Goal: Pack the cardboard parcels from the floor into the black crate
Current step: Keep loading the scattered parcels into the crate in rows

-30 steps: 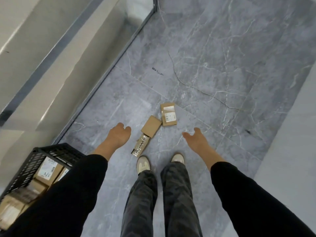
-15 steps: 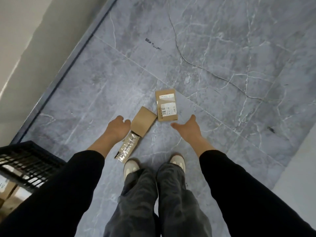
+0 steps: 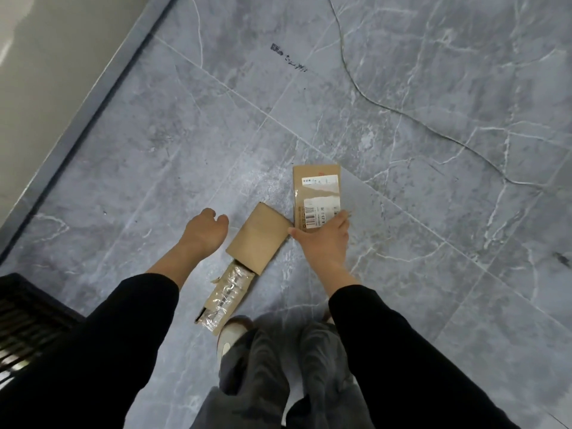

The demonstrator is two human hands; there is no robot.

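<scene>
On a grey veined-tile floor, close to its left edge where a dark skirting runs, a person stoops over three cardboard parcels lying just ahead of their pale shoes. The right grip lies spread on the near end of the labelled parcel, fingers flat across its white sticker. Its thumb stretches toward the corner of the plain parcel, which touches the labelled one; nothing is pinched or lifted yet. The left grip hangs loosely curled and empty just beside the plain parcel's other side. A taped parcel, glossy with clear tape, pokes out from under the plain one toward the shoes. The black crate waits at the near left of the floor, only its slatted rim showing.

Doing the pickup well likely means working fingertips under an edge of the labelled parcel, since it lies flush with the tile. The other grip could then take the plain one without dragging the taped one along. The sticker carries a barcode and characters resembling "8 23". The rest of the label, and a dark scrawl on a farther tile, are too small to read.
</scene>
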